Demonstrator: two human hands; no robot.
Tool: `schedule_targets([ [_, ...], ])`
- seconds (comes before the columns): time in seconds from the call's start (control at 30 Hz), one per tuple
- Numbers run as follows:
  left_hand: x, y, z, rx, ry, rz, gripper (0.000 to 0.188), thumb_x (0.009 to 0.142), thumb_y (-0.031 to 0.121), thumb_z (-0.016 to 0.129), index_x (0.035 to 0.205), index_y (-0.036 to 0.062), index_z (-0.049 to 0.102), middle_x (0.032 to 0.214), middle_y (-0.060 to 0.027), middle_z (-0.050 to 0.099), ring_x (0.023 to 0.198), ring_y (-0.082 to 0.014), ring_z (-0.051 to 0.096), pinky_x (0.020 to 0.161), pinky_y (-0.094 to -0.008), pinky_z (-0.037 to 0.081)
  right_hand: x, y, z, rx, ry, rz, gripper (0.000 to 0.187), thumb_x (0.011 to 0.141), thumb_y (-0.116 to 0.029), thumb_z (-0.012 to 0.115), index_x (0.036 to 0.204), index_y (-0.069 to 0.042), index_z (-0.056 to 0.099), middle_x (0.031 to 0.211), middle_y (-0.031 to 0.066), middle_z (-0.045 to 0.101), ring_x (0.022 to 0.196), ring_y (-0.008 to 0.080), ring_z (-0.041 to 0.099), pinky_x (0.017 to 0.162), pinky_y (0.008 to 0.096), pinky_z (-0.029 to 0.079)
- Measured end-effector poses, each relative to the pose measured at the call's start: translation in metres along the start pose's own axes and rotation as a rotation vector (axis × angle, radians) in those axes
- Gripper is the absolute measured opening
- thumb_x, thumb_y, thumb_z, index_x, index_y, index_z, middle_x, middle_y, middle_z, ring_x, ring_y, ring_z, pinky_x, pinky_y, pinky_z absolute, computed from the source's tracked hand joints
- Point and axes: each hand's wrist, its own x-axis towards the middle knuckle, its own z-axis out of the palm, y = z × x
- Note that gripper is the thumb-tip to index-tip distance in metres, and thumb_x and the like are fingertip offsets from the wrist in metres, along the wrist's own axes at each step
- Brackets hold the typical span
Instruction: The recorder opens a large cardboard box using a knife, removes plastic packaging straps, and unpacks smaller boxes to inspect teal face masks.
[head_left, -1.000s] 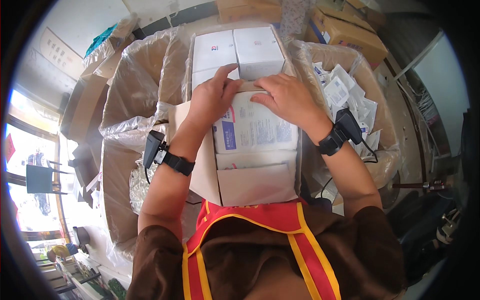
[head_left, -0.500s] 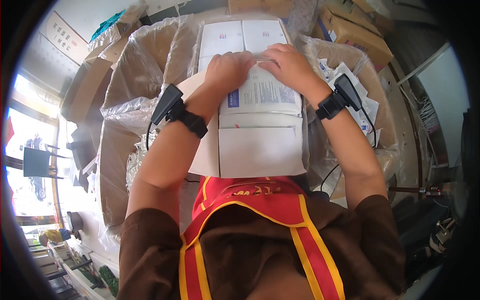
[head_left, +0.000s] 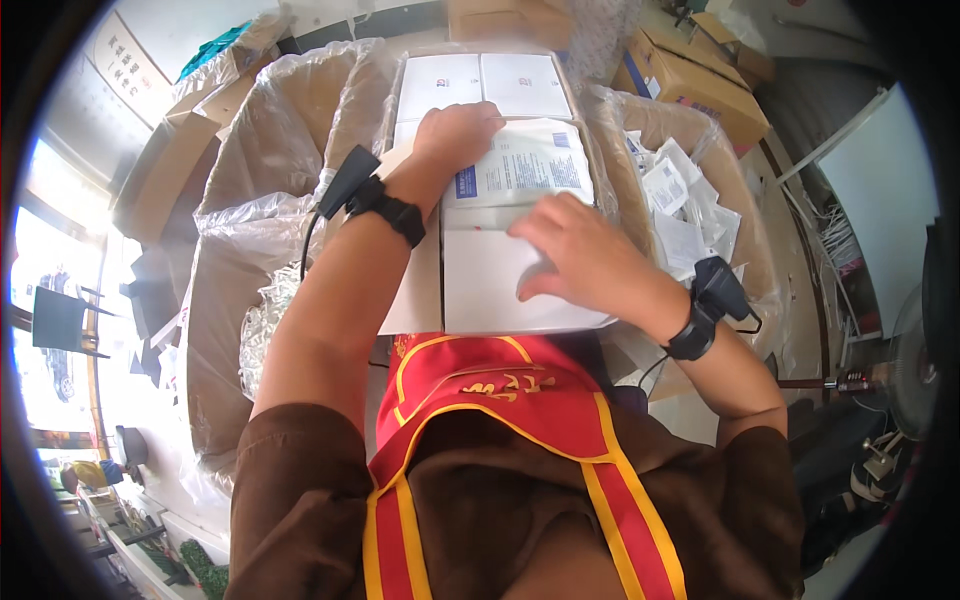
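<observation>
A white plastic packet (head_left: pixel 525 165) with blue and grey print lies in the middle of the large carton in front of me. My left hand (head_left: pixel 458 138) is closed on its far left edge, fingertips partly hidden. My right hand (head_left: pixel 585 255) hovers over the near end, thumb and fingers apart with nothing in them. Beneath it is a plain white panel (head_left: pixel 485 285), perhaps a box flap. More pale packaging shows between panel and packet. White boxes (head_left: pixel 440 82) with small printed marks fill the carton's far end.
To the left stand plastic-lined cartons (head_left: pixel 275 150), one with a tangle of white pieces (head_left: pixel 268 335). On the right, another lined carton (head_left: pixel 745 220) holds loose white packets (head_left: pixel 685 195). A brown carton (head_left: pixel 700 90) sits beyond it. Black cabled devices are strapped to both my wrists.
My right hand has let go of the packet's far edge and come toward me over the white panel. My left hand stays at the packet's far edge.
</observation>
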Motion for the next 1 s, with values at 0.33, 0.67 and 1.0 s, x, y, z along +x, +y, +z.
schedule_targets([
  [0.33,0.029,-0.024,0.007,-0.083,-0.181,-0.064,0.033,0.095,0.037,0.047,0.113,0.017,0.066,0.111,-0.0089,0.068,0.107,-0.0282,0.062,0.092,-0.0403,0.046,-0.035,-0.091,-0.035,-0.494,0.029,-0.34,0.016,0.08,-0.019,0.063,0.086,-0.008,0.053,0.082,0.0048,0.047,0.073,0.0208,0.053,0.054,0.0305,0.043],
  [0.67,0.036,-0.035,0.014,-0.072,-0.133,-0.04,0.033,0.095,0.037,0.048,0.112,0.0176,0.068,0.111,-0.0088,0.068,0.107,-0.0281,0.062,0.092,-0.0402,0.047,-0.049,-0.055,-0.01,-0.069,-0.028,-0.045,0.042,0.074,-0.022,0.073,0.11,-0.008,0.057,0.099,0.0077,0.055,0.095,0.0272,0.055,0.075,0.0354,0.047],
  [1.0,0.024,-0.035,0.014,-0.066,-0.059,-0.066,0.032,0.094,0.038,0.049,0.111,0.0199,0.068,0.105,-0.0106,0.07,0.102,-0.0301,0.064,0.091,-0.0415,0.047,-0.021,-0.034,0.021,-0.294,0.045,-0.067,0.035,0.066,-0.017,0.073,0.093,-0.009,0.053,0.089,0.0067,0.049,0.087,0.0248,0.052,0.073,0.0361,0.046],
])
